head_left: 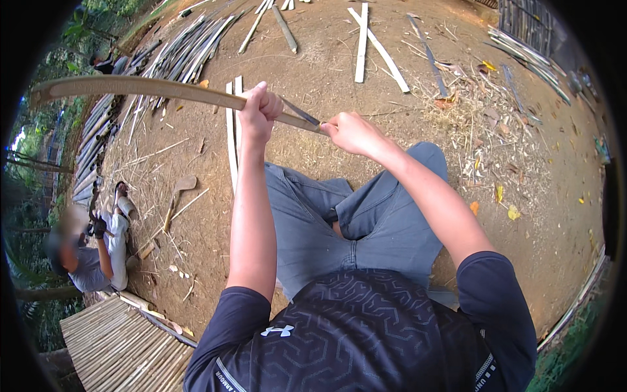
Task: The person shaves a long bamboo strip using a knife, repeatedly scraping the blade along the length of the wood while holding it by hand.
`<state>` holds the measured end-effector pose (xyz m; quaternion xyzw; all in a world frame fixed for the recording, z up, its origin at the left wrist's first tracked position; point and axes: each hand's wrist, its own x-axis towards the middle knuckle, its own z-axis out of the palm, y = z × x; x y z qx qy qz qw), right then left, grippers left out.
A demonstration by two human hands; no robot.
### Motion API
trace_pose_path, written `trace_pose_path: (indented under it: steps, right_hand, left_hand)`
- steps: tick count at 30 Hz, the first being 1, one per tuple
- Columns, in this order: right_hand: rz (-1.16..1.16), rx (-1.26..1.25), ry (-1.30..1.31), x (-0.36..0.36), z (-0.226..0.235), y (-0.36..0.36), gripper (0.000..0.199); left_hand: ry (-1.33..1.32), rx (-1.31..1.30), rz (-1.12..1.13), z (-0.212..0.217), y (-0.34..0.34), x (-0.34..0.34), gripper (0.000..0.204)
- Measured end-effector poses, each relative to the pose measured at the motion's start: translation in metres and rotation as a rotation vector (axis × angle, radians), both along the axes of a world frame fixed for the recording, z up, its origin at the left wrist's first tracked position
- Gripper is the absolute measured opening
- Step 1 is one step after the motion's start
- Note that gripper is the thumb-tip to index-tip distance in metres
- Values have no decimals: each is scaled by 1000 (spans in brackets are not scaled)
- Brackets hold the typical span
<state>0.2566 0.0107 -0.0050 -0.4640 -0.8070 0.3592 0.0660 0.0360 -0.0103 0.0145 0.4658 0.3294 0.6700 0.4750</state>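
Note:
My left hand (pixel 259 112) is closed in a fist around a long, flat tan bamboo strip (pixel 150 87). The strip reaches far out to the left, and its other end runs to my right hand. In my right hand (pixel 356 132) is a knife (pixel 302 113), its narrow dark blade lying close along the strip between both hands. The fingers hide the handle, and whether they also touch the strip's end I cannot tell. Both hands are in front of my bent knees, above the ground.
Pale strips (pixel 234 130) lie beyond my left forearm. A wooden-handled tool (pixel 177 196) rests on the dirt. Another person (pixel 98 255) sits at the left beside a slatted bamboo platform (pixel 124 340). Piled poles (pixel 189 52), split slats (pixel 362 46) and shavings (pixel 480 140) lie farther out.

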Motion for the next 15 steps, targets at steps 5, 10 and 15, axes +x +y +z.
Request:
trace_pose_path:
  steps: [5, 10, 15]
  right_hand:
    - [-13, 12, -159, 1, -35, 20, 39]
    - [-60, -40, -211, 10, -51, 11, 40]
    - [-115, 6, -60, 2, -38, -4, 42]
  left_hand:
    - [-54, -2, 19, -2, 5, -13, 49]
    - [-85, -7, -7, -12, 2, -6, 48]
    - [-48, 12, -8, -8, 7, -5, 48]
